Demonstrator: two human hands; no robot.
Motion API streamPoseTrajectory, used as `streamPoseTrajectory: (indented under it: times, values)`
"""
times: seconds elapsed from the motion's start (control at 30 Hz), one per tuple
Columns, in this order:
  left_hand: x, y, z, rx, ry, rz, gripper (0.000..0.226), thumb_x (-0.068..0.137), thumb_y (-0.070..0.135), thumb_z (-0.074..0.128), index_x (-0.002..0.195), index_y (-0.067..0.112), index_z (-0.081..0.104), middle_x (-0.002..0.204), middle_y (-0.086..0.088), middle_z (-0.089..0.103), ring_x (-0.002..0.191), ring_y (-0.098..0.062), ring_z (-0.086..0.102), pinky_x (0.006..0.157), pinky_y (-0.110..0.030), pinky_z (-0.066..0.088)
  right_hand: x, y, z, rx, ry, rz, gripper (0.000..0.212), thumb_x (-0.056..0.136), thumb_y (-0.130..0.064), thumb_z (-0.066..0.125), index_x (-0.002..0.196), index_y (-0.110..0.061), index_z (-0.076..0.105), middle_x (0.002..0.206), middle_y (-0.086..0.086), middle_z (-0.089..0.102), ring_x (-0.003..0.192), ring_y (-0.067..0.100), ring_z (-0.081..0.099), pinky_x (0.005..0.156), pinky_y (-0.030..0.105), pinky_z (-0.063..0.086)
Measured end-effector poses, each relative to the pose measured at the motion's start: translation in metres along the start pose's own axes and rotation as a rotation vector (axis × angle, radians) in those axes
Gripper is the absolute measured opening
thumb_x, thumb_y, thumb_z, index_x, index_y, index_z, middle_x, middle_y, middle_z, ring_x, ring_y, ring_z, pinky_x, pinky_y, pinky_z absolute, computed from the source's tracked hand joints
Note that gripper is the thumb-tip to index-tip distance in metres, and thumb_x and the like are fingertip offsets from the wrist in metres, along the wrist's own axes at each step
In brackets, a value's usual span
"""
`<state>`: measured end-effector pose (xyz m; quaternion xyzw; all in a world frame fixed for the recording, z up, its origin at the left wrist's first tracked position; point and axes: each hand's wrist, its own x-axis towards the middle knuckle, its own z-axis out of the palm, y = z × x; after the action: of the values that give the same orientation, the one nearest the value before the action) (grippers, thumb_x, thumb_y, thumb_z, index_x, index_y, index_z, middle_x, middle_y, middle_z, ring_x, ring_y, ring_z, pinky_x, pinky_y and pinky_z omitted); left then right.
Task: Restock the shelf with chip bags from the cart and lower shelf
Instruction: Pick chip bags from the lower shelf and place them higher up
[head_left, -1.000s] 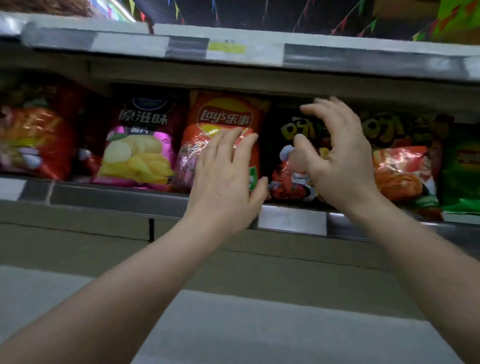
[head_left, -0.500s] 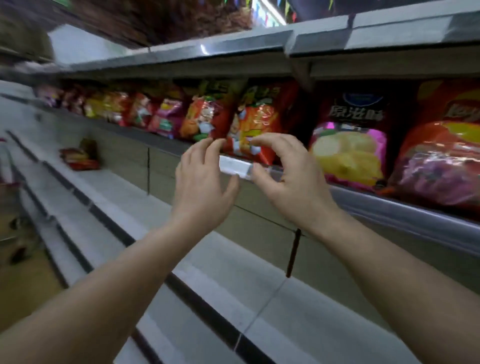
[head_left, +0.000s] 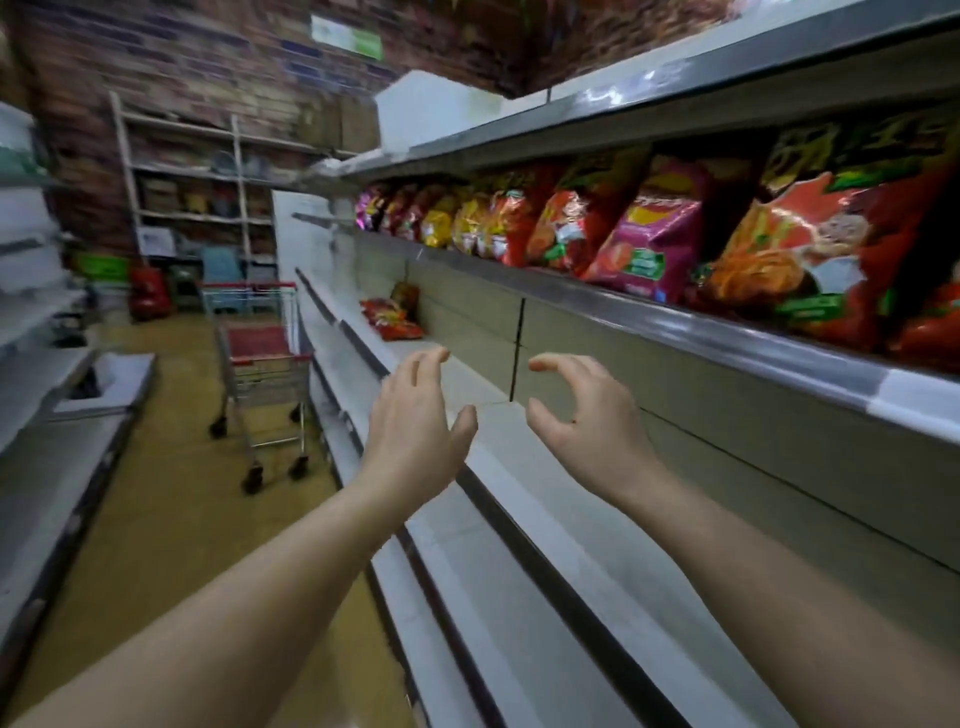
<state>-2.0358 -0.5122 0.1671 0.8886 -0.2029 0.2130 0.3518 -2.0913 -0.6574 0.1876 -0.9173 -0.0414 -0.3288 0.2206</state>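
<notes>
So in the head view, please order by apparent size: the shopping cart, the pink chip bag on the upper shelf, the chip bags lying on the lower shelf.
1. shopping cart
2. pink chip bag, nearer the camera, so unsure
3. chip bags lying on the lower shelf, farther away

Your left hand (head_left: 415, 415) and right hand (head_left: 587, 421) hang side by side over the lower shelf (head_left: 519, 499), fingers loosely curled, holding nothing. Chip bags (head_left: 644, 244) line the shelf (head_left: 727, 338) above. More bags (head_left: 392, 318) lie farther along; the cart (head_left: 260, 364) stands in the aisle.
</notes>
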Motion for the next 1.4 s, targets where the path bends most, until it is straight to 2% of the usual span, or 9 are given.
streamPoseTrajectory:
  times: [0.13,0.27,0.5,0.7,0.9,1.13,1.27,1.4]
  values:
    - [0.023,-0.035,0.011,-0.029,-0.041,-0.103,0.064,0.094,0.031,0.054,0.149,0.021,0.022,0.152,0.002,0.028,0.138,-0.016,0.028,0.113,-0.035,0.025,0.024,0.012,0.042,0.043,-0.081,0.041,0.038,0.091,-0.025,0.054,0.129,-0.022,0.051,0.133,-0.006,0.048,0.122,0.01,0.043,0.089,0.018,0.029]
    - [0.043,-0.058,0.026,-0.047,-0.061,-0.179,0.067,0.094,0.03,0.055,0.149,0.019,0.02,0.152,-0.001,0.028,0.14,-0.017,0.026,0.114,-0.038,0.027,0.048,0.029,0.073,0.078,-0.139,0.059,0.041,0.092,-0.027,0.053,0.132,-0.023,0.047,0.136,-0.004,0.046,0.125,0.011,0.041,0.091,0.019,0.028]
    - [0.093,-0.087,0.042,0.001,0.02,-0.243,0.067,0.092,0.03,0.057,0.148,0.019,0.023,0.15,-0.001,0.032,0.137,-0.018,0.031,0.113,-0.037,0.029,0.102,0.053,0.127,0.183,-0.176,0.024,0.043,0.092,-0.028,0.051,0.134,-0.024,0.044,0.137,-0.003,0.045,0.124,0.012,0.042,0.088,0.02,0.03]
    - [0.134,-0.133,0.046,0.031,0.055,-0.288,0.067,0.093,0.03,0.056,0.149,0.019,0.021,0.153,-0.001,0.028,0.14,-0.018,0.027,0.112,-0.037,0.027,0.157,0.051,0.18,0.265,-0.216,0.04,0.045,0.092,-0.026,0.052,0.136,-0.021,0.042,0.137,0.001,0.045,0.124,0.014,0.043,0.088,0.02,0.031]
    - [0.198,-0.213,0.047,0.03,0.075,-0.309,0.067,0.093,0.029,0.055,0.15,0.019,0.02,0.152,-0.002,0.028,0.139,-0.019,0.029,0.111,-0.035,0.028,0.225,0.045,0.259,0.264,-0.215,0.056,0.046,0.093,-0.025,0.052,0.138,-0.021,0.041,0.138,0.002,0.045,0.123,0.015,0.044,0.088,0.021,0.031]
    - [0.294,-0.349,0.025,0.017,0.019,-0.307,0.065,0.092,0.031,0.056,0.148,0.022,0.024,0.15,-0.001,0.033,0.137,-0.02,0.033,0.11,-0.039,0.031,0.326,0.018,0.386,0.218,-0.219,0.116,0.047,0.091,-0.025,0.054,0.137,-0.02,0.043,0.137,0.004,0.046,0.124,0.017,0.044,0.091,0.023,0.034]
    - [0.359,-0.408,0.009,0.039,0.015,-0.29,0.063,0.093,0.03,0.055,0.147,0.022,0.026,0.147,-0.002,0.038,0.135,-0.02,0.036,0.11,-0.043,0.035,0.383,0.011,0.432,0.206,-0.243,0.146,0.047,0.092,-0.026,0.053,0.137,-0.022,0.042,0.138,0.001,0.045,0.125,0.015,0.043,0.092,0.022,0.033]
    - [0.42,-0.448,0.025,-0.004,-0.001,-0.251,0.061,0.095,0.032,0.052,0.148,0.021,0.025,0.149,-0.001,0.035,0.137,-0.019,0.034,0.11,-0.039,0.033,0.434,0.025,0.469,0.174,-0.236,0.178,0.047,0.091,-0.026,0.052,0.137,-0.022,0.041,0.136,0.001,0.046,0.122,0.014,0.044,0.089,0.02,0.03]
